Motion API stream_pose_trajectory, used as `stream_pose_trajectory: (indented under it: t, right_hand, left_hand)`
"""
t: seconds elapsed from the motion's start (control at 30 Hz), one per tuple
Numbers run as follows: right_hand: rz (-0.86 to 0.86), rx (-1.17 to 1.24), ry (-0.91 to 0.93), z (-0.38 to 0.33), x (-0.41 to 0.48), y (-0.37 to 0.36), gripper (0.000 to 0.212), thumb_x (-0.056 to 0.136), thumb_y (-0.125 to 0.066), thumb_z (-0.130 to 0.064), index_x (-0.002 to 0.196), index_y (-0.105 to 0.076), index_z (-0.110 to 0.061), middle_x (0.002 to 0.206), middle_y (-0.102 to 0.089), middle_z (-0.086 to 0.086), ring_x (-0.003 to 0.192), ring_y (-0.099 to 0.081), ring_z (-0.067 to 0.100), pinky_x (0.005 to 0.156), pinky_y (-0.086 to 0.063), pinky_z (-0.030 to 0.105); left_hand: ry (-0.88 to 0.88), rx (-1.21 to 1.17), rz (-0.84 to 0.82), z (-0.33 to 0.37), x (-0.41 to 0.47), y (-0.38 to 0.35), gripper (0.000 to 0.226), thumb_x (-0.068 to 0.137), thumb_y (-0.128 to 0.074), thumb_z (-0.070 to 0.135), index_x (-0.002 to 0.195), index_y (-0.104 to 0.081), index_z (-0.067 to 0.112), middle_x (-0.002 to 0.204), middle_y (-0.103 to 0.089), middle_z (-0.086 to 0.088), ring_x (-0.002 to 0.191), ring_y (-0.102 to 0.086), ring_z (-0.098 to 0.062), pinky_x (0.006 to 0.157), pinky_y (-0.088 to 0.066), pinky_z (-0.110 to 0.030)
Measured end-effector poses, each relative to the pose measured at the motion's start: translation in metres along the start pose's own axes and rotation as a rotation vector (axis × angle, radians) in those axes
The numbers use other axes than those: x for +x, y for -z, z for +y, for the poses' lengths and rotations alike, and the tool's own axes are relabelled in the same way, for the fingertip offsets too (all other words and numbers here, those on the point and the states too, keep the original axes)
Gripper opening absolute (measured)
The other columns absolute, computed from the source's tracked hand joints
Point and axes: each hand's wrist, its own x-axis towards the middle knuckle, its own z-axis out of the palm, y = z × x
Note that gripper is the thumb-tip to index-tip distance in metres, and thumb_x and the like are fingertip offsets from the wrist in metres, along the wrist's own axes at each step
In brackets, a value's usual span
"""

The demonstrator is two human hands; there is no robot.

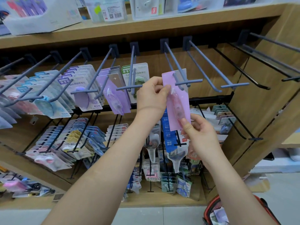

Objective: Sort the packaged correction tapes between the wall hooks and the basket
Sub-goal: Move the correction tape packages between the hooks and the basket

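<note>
Packs of blue-carded tapes (47, 101) hung crowded on the leftmost wall hooks, with lilac-carded packs (81, 88) just beside them. A single purple pack (113, 93) and a green pack (138, 78) hung on the middle hooks. Left hand (152, 95) pinched the upper left edge of a pink correction tape pack (178, 103), thumb on its front. The pack's top lay against the front end of a blue-grey hook (178, 70); whether the prong passed through it could not be told. Right hand (201, 133) gripped the pack's lower end between thumb and fingers. Bare hooks (211, 67) stood further right. The red-rimmed basket (208, 208) sat on the floor at lower right, with packs inside.
</note>
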Motion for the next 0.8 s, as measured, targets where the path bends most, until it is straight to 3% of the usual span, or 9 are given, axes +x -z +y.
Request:
stream_pose_trajectory:
  t: [0.13, 0.23, 0.3, 0.37, 0.43, 0.53, 0.63, 0.7, 0.8]
  right_hand:
    - [-0.019, -0.059, -0.095, -0.002, 0.004, 0.002, 0.034, 0.100, -0.057, -0.028, 0.133, -0.053, -0.025, 0.106, -0.066, 0.000, 0.082, -0.066, 0.001, 0.070, -0.053, 0.017]
    - [0.010, -0.183, -0.097, -0.003, -0.001, 0.005, 0.039, 0.100, -0.057, -0.029, 0.137, -0.047, -0.033, 0.113, -0.060, -0.012, 0.094, -0.061, 0.001, 0.087, -0.053, 0.032]
    - [0.066, -0.214, -0.110, -0.002, -0.007, 0.007, 0.043, 0.099, -0.058, -0.028, 0.139, -0.045, -0.036, 0.117, -0.056, -0.015, 0.098, -0.058, -0.002, 0.087, -0.050, 0.030]
    - [0.137, -0.199, -0.102, -0.001, -0.015, 0.009, 0.036, 0.099, -0.057, -0.026, 0.134, -0.052, -0.033, 0.114, -0.063, -0.010, 0.096, -0.063, 0.004, 0.079, -0.051, 0.027]
    - [0.203, -0.160, -0.114, 0.001, -0.026, 0.013, 0.025, 0.100, -0.055, -0.021, 0.124, -0.061, -0.028, 0.100, -0.071, -0.002, 0.084, -0.068, 0.010, 0.067, -0.056, 0.027]
    - [0.275, -0.206, -0.106, 0.011, -0.046, 0.023, 0.018, 0.101, -0.054, -0.016, 0.106, -0.068, -0.026, 0.086, -0.073, 0.004, 0.077, -0.070, 0.022, 0.066, -0.058, 0.035]
    - [0.361, -0.289, -0.123, 0.022, -0.074, 0.037, 0.022, 0.099, -0.056, -0.014, 0.095, -0.068, -0.032, 0.081, -0.072, 0.000, 0.071, -0.069, 0.015, 0.067, -0.053, 0.032]
    - [0.411, -0.350, -0.169, 0.030, -0.100, 0.048, 0.024, 0.097, -0.059, -0.013, 0.089, -0.068, -0.034, 0.075, -0.071, 0.001, 0.067, -0.066, 0.011, 0.069, -0.055, 0.035]
    - [0.461, -0.451, -0.293, 0.046, -0.144, 0.077, 0.026, 0.093, -0.063, -0.015, 0.080, -0.070, -0.037, 0.072, -0.071, 0.002, 0.069, -0.066, 0.022, 0.074, -0.053, 0.039]
  left_hand:
    - [0.015, -0.034, 0.058, -0.011, 0.008, -0.006, 0.016, 0.086, -0.065, 0.022, 0.078, -0.062, 0.035, 0.076, -0.073, 0.001, 0.080, -0.070, -0.023, 0.078, -0.058, -0.051]
    - [0.001, -0.044, 0.036, -0.016, 0.010, -0.008, 0.014, 0.089, -0.062, 0.023, 0.084, -0.062, 0.037, 0.086, -0.074, 0.003, 0.086, -0.070, -0.018, 0.082, -0.058, -0.048]
    - [-0.007, -0.045, 0.001, -0.020, 0.008, -0.006, 0.015, 0.093, -0.061, 0.018, 0.097, -0.064, 0.032, 0.095, -0.071, 0.006, 0.092, -0.067, -0.012, 0.088, -0.057, -0.038]
    - [0.019, -0.036, -0.040, -0.031, 0.000, -0.002, 0.025, 0.094, -0.061, 0.012, 0.116, -0.062, 0.024, 0.102, -0.066, 0.010, 0.094, -0.063, -0.004, 0.086, -0.052, -0.022]
    - [0.076, -0.063, -0.070, -0.044, -0.018, 0.003, 0.030, 0.095, -0.061, 0.012, 0.122, -0.059, 0.025, 0.101, -0.065, 0.013, 0.093, -0.061, -0.002, 0.083, -0.047, -0.015]
    - [0.070, -0.050, -0.181, -0.062, -0.055, 0.010, 0.021, 0.096, -0.060, 0.013, 0.103, -0.063, 0.032, 0.096, -0.066, 0.016, 0.086, -0.061, 0.000, 0.078, -0.047, -0.014]
    - [0.017, -0.004, -0.360, -0.071, -0.087, 0.011, 0.028, 0.097, -0.059, 0.016, 0.089, -0.062, 0.043, 0.091, -0.067, 0.020, 0.084, -0.062, 0.004, 0.074, -0.048, -0.012]
    - [-0.013, 0.021, -0.494, -0.077, -0.104, 0.005, 0.024, 0.097, -0.060, 0.018, 0.090, -0.064, 0.041, 0.086, -0.069, 0.019, 0.082, -0.065, 0.002, 0.074, -0.051, -0.016]
    - [-0.128, 0.120, -0.685, -0.087, -0.127, -0.016, 0.017, 0.095, -0.062, 0.019, 0.098, -0.071, 0.032, 0.077, -0.066, 0.025, 0.081, -0.064, 0.002, 0.072, -0.048, -0.012]
